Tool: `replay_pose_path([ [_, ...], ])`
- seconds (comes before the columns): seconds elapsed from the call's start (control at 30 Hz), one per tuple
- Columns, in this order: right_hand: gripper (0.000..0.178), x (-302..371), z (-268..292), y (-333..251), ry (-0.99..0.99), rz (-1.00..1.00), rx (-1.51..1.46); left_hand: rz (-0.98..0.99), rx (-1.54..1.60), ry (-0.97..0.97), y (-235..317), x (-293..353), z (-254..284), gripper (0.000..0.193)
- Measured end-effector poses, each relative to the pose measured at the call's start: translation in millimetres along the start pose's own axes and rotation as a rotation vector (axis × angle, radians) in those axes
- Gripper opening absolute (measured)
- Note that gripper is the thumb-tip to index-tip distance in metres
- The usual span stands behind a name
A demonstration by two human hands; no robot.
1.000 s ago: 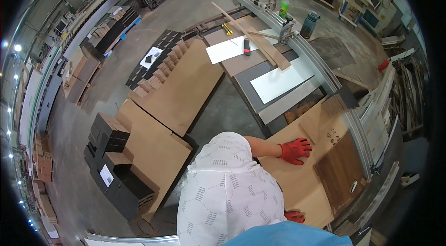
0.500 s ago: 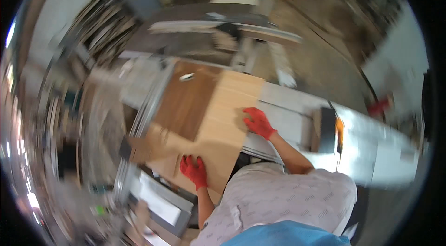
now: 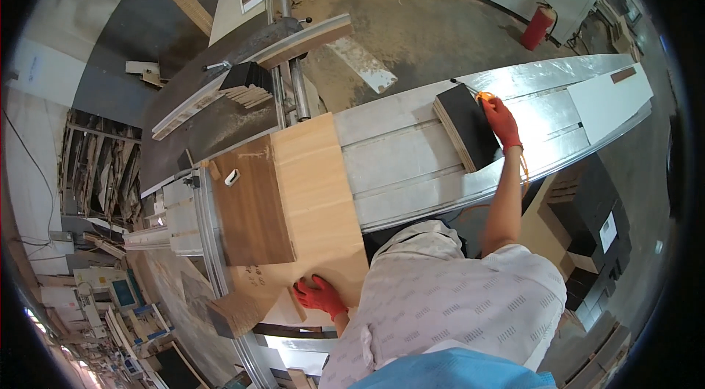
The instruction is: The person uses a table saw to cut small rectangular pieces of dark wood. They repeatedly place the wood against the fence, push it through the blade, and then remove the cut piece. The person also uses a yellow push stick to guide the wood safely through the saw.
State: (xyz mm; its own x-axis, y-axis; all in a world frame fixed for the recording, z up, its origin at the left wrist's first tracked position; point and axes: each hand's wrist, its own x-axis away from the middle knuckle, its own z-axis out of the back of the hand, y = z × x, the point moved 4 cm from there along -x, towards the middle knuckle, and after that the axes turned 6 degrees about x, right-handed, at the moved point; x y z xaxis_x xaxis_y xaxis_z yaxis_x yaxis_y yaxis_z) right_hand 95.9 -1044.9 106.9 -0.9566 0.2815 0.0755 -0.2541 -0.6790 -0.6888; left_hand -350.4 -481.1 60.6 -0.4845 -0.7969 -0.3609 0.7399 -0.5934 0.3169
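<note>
My right hand (image 3: 503, 125), in a red glove, is closed around an orange air blow gun (image 3: 485, 97) with a thin dark nozzle; an orange hose (image 3: 525, 169) hangs beside my forearm. It is by the right edge of a stack of black-faced boards (image 3: 474, 125) on the metal sliding table (image 3: 396, 161). My left hand (image 3: 319, 295), also gloved in red, lies with fingers spread on the near end of a light wood panel (image 3: 316, 183), next to a short wood offcut (image 3: 290, 308). A dark brown board (image 3: 253, 205) rests on the panel, with a small white object (image 3: 232, 177) on top.
Beyond the table is a dark machine bed (image 3: 176, 117) with a long fence (image 3: 308, 40) and a stack of dark-edged strips (image 3: 246, 84). A white sheet (image 3: 609, 103) lies at the table's right end. A red fire extinguisher (image 3: 538, 26) stands at the back right; black boards (image 3: 602, 205) are stacked behind me.
My right hand has left the light panel, reached right and taken hold of the orange blow gun. My left hand stays on the panel's near end. The view has turned to the right.
</note>
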Motion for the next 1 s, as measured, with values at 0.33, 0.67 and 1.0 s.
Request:
replay_pose_path([
  [0.33, 0.056, -12.4, -61.1, 80.5, -0.335, -0.181, -0.611, 0.08, 0.096, -0.056, -6.8, 4.6, -0.5, 0.047],
  [0.67, 0.074, 16.9, -109.5, 51.9, -0.253, 0.1, -0.548, 0.084, 0.122, -0.021, 3.7, -1.8, 6.5, 0.047],
  [1.0, 0.069, 29.5, -147.5, -39.1, -0.437, 0.087, -0.356, 0.08, 0.109, -0.016, 1.0, 2.3, 7.5, 0.05],
])
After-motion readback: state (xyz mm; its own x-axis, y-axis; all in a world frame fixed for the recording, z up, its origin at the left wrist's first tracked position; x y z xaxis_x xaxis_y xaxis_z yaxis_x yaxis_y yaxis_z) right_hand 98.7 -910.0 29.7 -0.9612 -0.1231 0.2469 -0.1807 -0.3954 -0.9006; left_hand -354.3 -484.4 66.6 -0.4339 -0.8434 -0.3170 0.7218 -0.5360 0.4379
